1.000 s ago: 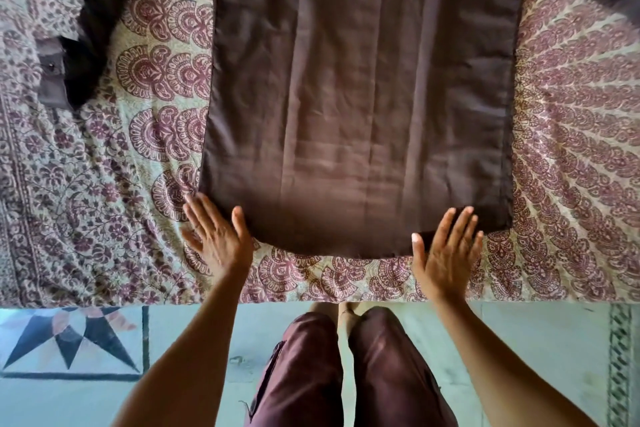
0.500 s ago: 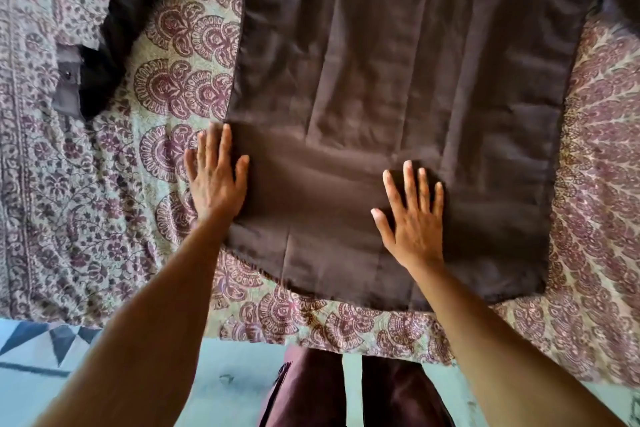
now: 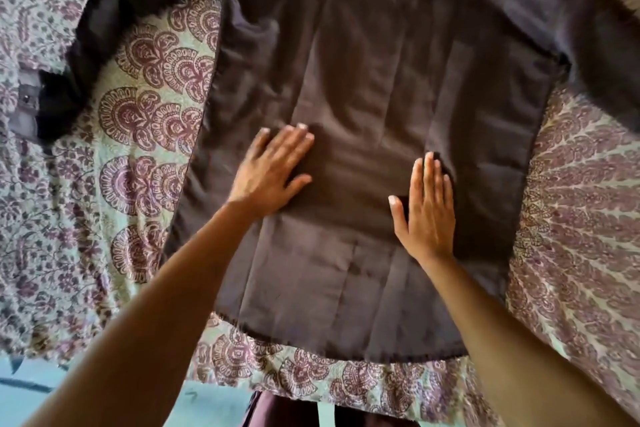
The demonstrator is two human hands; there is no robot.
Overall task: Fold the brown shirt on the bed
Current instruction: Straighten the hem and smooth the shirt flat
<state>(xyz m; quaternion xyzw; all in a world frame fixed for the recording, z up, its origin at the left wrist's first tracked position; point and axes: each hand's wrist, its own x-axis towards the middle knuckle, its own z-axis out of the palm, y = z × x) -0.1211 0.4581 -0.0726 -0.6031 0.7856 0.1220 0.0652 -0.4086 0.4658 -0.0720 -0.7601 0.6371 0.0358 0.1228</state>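
Head view: brown shirt point(image 3: 374, 107) lies spread flat on the bed point(image 3: 571, 218), body panel running from the near hem at the bed's front edge up to the top of the frame. Vertical crease lines run down the middle of the fabric. Left sleeve point(image 3: 104, 38) stretches out to the left and bends down, ending in a cuff point(image 3: 26, 107) w/ a small button, lying on the patterned bedsheet. Right sleeve point(image 3: 602, 55) goes off toward the upper right, partly out of frame.

Left hand point(image 3: 273, 173) rests palm-down on the shirt's left-centre, fingers straight and spread, angled up and to the right; grip is apart, flat, not pinching any cloth. Right hand point(image 3: 427, 211) is also palm-down, on the shirt right of centre, fingers together pointing up, thumb out to the left; grip apart too, nothing clamped. Both forearms reach in from the bottom corners. Hands are well apart w/ bare shirt between them.

Bedsheet has maroon paisley and fan motifs on a pale ground. Below the bed edge, a strip of pale blue floor point(image 3: 207, 406) and the person's dark trousers point(image 3: 287, 416) show at bottom centre.
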